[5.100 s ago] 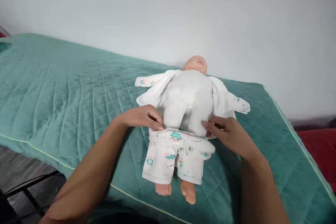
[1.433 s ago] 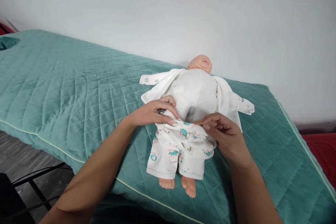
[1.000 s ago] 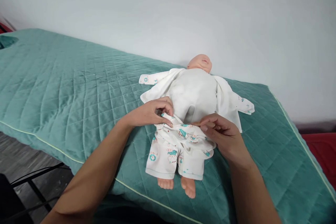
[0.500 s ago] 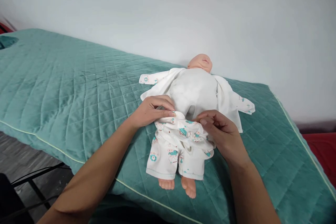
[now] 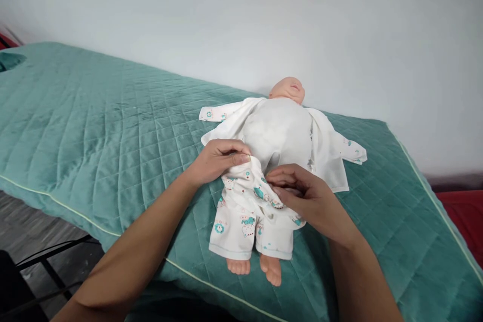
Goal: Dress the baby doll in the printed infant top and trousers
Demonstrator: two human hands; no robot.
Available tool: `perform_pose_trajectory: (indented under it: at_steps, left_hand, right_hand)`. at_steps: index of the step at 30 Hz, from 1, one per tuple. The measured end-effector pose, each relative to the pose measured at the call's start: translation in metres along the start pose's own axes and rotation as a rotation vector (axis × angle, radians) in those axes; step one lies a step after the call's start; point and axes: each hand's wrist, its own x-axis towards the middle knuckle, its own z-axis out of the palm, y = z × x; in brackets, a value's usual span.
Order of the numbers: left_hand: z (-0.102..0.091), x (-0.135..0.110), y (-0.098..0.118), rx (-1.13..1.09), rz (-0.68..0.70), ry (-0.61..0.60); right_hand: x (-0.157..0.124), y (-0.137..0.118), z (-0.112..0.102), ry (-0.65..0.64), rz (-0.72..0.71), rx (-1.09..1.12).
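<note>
A baby doll (image 5: pixel 289 89) lies on its back, its head toward the wall and its bare feet toward me. White printed trousers (image 5: pixel 247 221) cover its legs, the waist bunched below the white cloth torso. Thumb and fingers of my left hand (image 5: pixel 221 161) pinch the waistband at the left hip. My right hand (image 5: pixel 302 193) is closed at the front of the waistband, right of the middle; its fingertips are partly hidden by the cloth. A white jacket (image 5: pixel 327 151) hangs unfastened on the doll, its sleeves spread to both sides.
A green quilted cover (image 5: pixel 113 136) spreads over the bed under the doll, with a pale piped edge near me. A white wall (image 5: pixel 211 20) rises behind. Red objects (image 5: pixel 458 221) stand at the right, and a black metal frame (image 5: pixel 49 261) at the lower left.
My right hand has shifted left along the waistband, toward the middle, drawing the cloth with it. My left hand keeps its pinch almost in place. The doll has barely moved.
</note>
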Motion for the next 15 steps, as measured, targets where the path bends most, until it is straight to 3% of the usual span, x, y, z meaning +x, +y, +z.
perform_pose_trajectory:
  at_steps: [7,15]
  left_hand:
    - [-0.003,0.000,-0.005,-0.043,-0.001,-0.023]
    - [-0.001,0.002,-0.005,-0.032,-0.018,-0.023]
  right_hand:
    - [0.000,0.003,0.001,0.060,-0.014,0.026]
    - [-0.001,0.006,-0.013,0.185,-0.053,0.054]
